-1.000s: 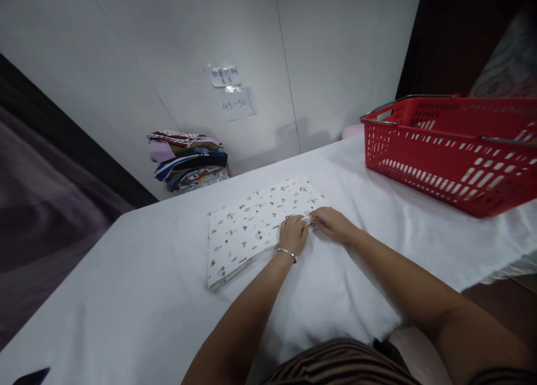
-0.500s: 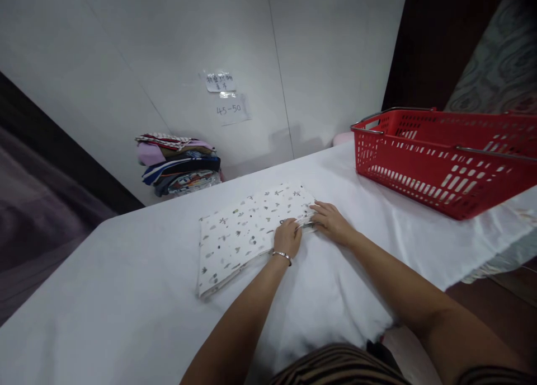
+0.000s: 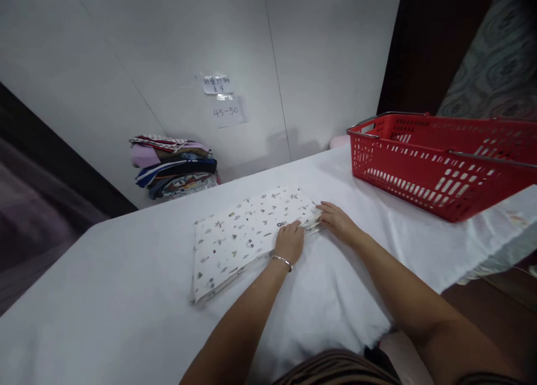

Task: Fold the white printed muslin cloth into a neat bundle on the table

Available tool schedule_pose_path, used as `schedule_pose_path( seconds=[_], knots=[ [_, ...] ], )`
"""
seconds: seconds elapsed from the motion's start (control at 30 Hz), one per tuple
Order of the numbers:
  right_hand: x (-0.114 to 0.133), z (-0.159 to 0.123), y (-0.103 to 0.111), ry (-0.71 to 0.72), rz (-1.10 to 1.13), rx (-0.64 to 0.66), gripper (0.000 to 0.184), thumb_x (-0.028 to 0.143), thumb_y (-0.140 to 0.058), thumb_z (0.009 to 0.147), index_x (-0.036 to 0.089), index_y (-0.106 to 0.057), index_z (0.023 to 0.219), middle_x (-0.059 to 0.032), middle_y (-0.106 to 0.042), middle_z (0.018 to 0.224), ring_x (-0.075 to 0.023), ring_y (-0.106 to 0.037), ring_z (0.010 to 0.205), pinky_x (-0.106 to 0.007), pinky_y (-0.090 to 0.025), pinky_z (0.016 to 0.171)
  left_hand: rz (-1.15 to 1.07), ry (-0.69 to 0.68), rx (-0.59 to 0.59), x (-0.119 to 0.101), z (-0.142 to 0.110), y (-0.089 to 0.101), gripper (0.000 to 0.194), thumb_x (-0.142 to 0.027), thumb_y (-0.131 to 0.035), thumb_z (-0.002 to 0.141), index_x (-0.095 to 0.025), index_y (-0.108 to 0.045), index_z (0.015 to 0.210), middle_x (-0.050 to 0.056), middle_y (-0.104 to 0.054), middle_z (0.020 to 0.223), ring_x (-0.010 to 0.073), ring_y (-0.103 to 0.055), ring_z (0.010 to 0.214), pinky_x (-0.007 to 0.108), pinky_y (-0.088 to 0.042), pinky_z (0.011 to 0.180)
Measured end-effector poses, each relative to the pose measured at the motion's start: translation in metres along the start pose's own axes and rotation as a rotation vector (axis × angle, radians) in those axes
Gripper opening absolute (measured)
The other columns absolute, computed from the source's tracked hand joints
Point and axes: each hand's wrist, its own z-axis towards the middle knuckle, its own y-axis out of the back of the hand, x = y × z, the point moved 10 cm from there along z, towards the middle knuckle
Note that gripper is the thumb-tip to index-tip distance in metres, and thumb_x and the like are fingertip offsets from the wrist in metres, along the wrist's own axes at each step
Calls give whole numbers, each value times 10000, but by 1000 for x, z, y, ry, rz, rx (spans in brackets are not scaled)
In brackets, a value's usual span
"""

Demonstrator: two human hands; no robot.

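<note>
Head view. Pale panelled wall (image 3: 201, 32) behind; white-covered tabletop (image 3: 126, 273) before it. On the wall, two paper sheets: upper sheet (image 3: 217, 84), handwritten characters hard to read; lower sheet (image 3: 229, 113), marked "45-50".

Item: folded white cloth (image 3: 247, 234), small scattered print, lying flat mid-tabletop in several layers, underside hidden.

Left hand (image 3: 289, 242), silver bracelet (image 3: 282, 261) at wrist: fingers bent over the cloth's near edge; thumb out of sight, so whether it pinches cannot be told. Right hand (image 3: 339, 222): fingers slightly parted at the cloth's right-hand end, touching the layers; grip beneath cannot be told.

Red perforated basket (image 3: 403, 167), metal handles, at right; cut off by the frame, contents not made out. Stack of folded textiles (image 3: 176, 164) by the wall, base hidden behind the tabletop's far edge. Pink object (image 3: 339, 141), mostly hidden behind that edge; kind unclear. Striped garment (image 3: 335, 369), cut off below.

Against one second ago: hands slightly farther apart, right hand's fingers more spread; layers at the cloth's right end and near-left corner show more separation. Whole scene sits farther left in view.
</note>
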Motion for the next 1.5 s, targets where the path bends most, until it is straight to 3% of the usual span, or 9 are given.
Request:
schedule_pose_path(
  seconds=[0.2, 0.3, 0.5, 0.63, 0.83, 1.07, 1.27, 1.5],
  knots=[
    [-8, -2, -9, -18, -36, 14, 159, 131, -557, 801, 207, -686, 856, -96, -577, 1228, -276, -448, 1223, -485, -436, 957, -43, 164, 130, 7, 19, -10, 292, -245, -486, 877, -198, -481, 1165, 53, -635, 1036, 205, -572, 968, 352, -413, 859],
    [-11, -2, -8, -44, -65, 14, 162, 130, -562, 802, 203, -694, 862, -107, -569, 1243, -289, -445, 1225, -487, -439, 948, -6, 147, 190, 4, 28, -13, 204, -254, -461, 890, -205, -544, 1070, 55, -631, 1018, 214, -559, 968, 352, -419, 826],
    [-10, -1, 7, -63, -16, -17, 170, 159, -543, 824, 198, -704, 862, -102, -546, 1275, -274, -450, 1219, -450, -420, 976, 62, 88, 97, 1, 34, -9, 231, -131, -399, 892, -196, -579, 1021, 76, -600, 1046, 208, -522, 972, 341, -424, 787],
    [-13, -3, 6, -122, 88, 29, 193, 159, -523, 821, 208, -707, 857, -81, -552, 1270, -254, -513, 1150, -410, -454, 931, 71, 1, 163, -11, 29, -25, 202, -110, -428, 874, -188, -589, 967, 77, -593, 1035, 209, -514, 984, 340, -424, 781],
    [-21, -5, 6, -198, 214, 24, 202, 138, -539, 784, 215, -710, 859, -74, -563, 1263, -255, -534, 1122, -411, -454, 918, 24, 80, 154, -10, 28, -23, 289, -154, -373, 911, -218, -527, 1146, 55, -622, 1014, 196, -527, 970, 323, -419, 801],
    [-27, -6, 5, -231, 236, 22, 210, 151, -529, 778, 211, -707, 871, -59, -555, 1277, -232, -531, 1127, -385, -432, 939, 72, 35, 188, -17, 39, -29, 446, -131, -353, 903, -228, -374, 1338, 80, -594, 1124, 208, -529, 1015, 328, -426, 812],
    [-32, -7, 0, -243, 259, 25, 212, 154, -502, 789, 204, -699, 848, -69, -539, 1293, -229, -549, 1109, -377, -434, 932, 81, 39, 275, -25, 41, -36, 424, -126, -347, 894, -226, -423, 1299, 82, -590, 1133, 218, -535, 1014, 351, -424, 830],
    [-28, -7, 3, -221, 249, -3, 182, 160, -511, 790, 200, -683, 836, -86, -576, 1239, -245, -554, 1105, -405, -447, 936, 20, 80, 218, -30, 38, -33, 353, -224, -400, 891, -188, -457, 1237, 105, -590, 1127, 261, -521, 1038, 400, -426, 838]
  ],
)
